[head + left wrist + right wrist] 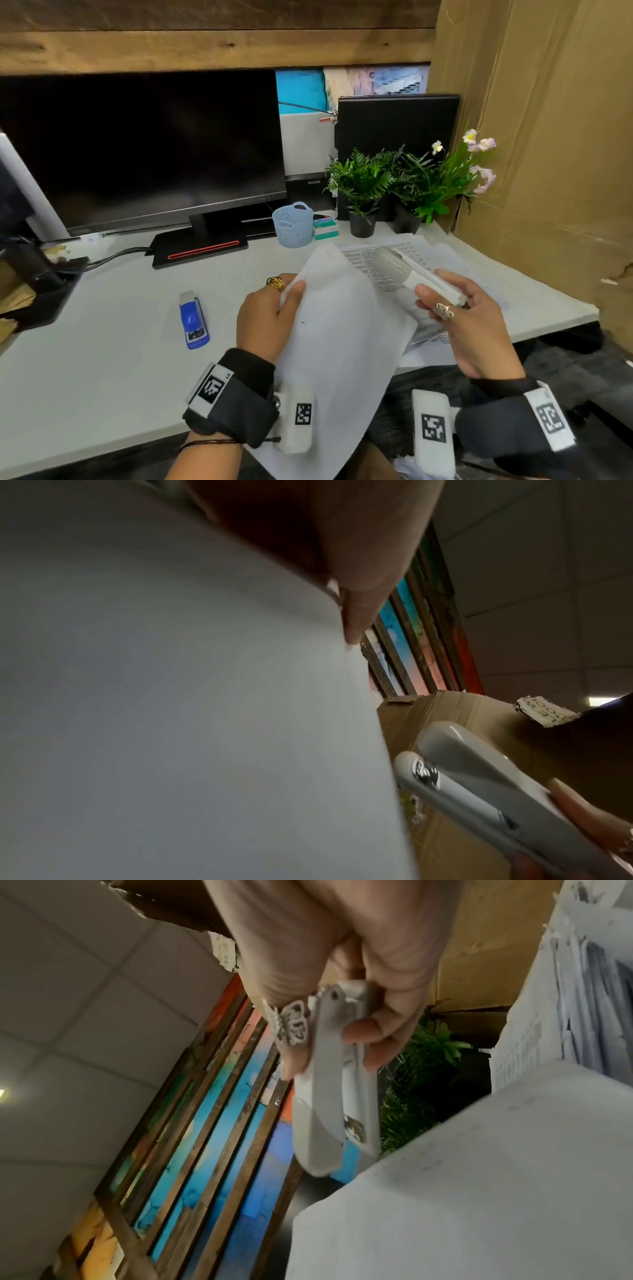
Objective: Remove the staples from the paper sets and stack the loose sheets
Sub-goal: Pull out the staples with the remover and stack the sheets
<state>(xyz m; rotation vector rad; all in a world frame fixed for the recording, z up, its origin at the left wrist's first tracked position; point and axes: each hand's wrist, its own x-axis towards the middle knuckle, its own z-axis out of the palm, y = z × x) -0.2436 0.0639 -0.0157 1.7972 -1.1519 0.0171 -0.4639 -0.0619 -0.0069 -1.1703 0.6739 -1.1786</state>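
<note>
Left hand (270, 318) pinches a white paper set (339, 342) at its top corner; right hand (462, 318) grips a grey plastic stapler-shaped tool (407, 274). A rough pull could tear the corner.

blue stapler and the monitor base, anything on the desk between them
Nothing: in the head view, bare desk separates the blue stapler from the monitor base.

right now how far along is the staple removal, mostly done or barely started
Partway, as far as the views show. Done: a spread of loose printed sheets lies on the desk by the plants. In hand: the left hand pinches a paper set near its top, and the right hand holds the grey staple remover just beside it. Left: this set's staple, which isn't visible, and squaring the untidy sheets.
</note>
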